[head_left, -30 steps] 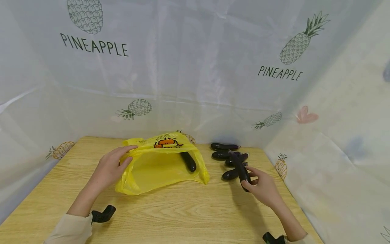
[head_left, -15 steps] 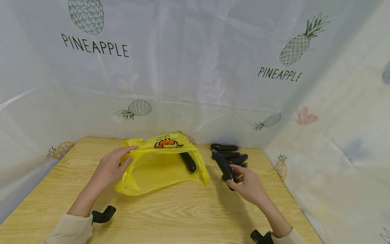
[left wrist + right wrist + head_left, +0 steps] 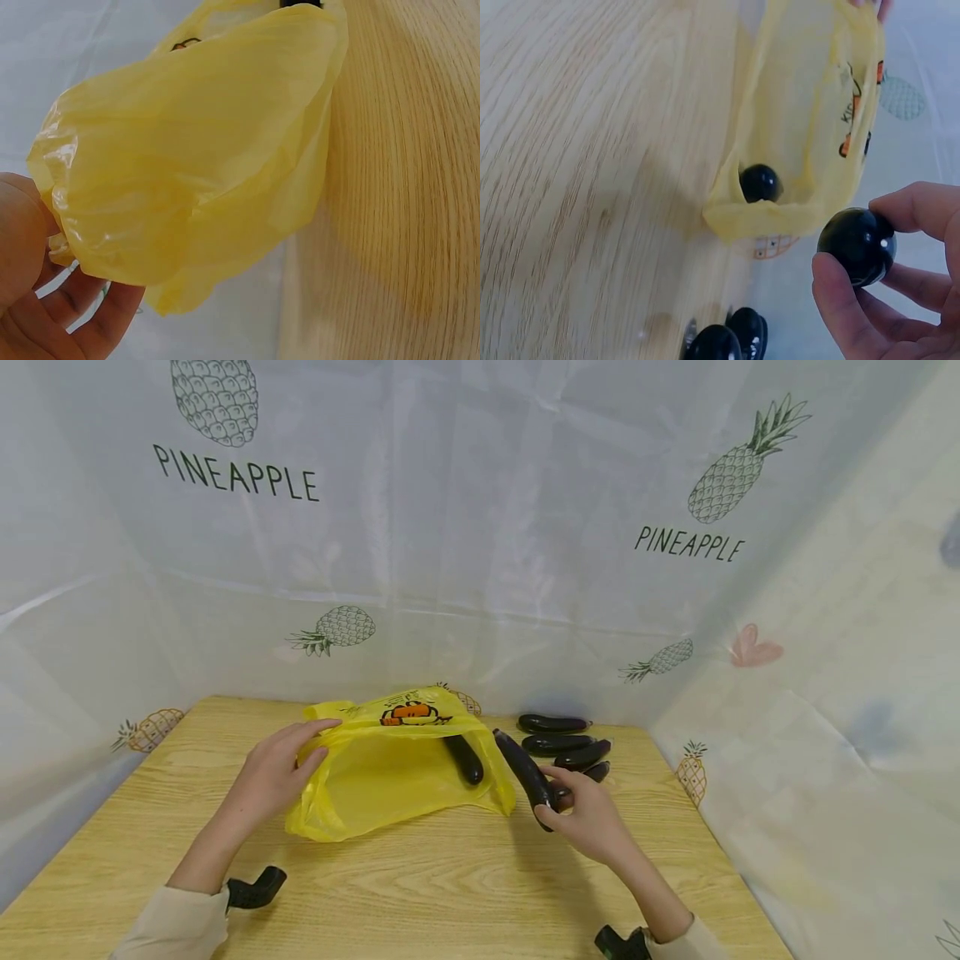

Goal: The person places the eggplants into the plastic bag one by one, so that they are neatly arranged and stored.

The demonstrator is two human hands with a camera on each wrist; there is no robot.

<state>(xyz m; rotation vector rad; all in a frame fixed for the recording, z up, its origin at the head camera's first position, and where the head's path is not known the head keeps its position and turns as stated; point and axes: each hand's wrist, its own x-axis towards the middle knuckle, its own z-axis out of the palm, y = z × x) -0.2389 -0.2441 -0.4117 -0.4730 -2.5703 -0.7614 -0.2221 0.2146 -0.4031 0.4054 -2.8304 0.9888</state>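
A yellow plastic bag lies on the wooden table with its mouth held apart. My left hand grips the bag's left edge; in the left wrist view the thumb and fingers pinch the film. Inside the bag, toward its right side, is one dark eggplant. My right hand holds another eggplant by its rounded end, raised just right of the bag's mouth. In the right wrist view this held eggplant shows end-on between thumb and fingers.
Several more eggplants lie in a loose row at the back right of the table. Behind and beside the table hangs a pale sheet printed with pineapples. A black wrist mount sits on the left forearm.
My right hand has carried its eggplant leftward from above the row to beside the bag's right edge. The left hand and the bag have stayed in place.
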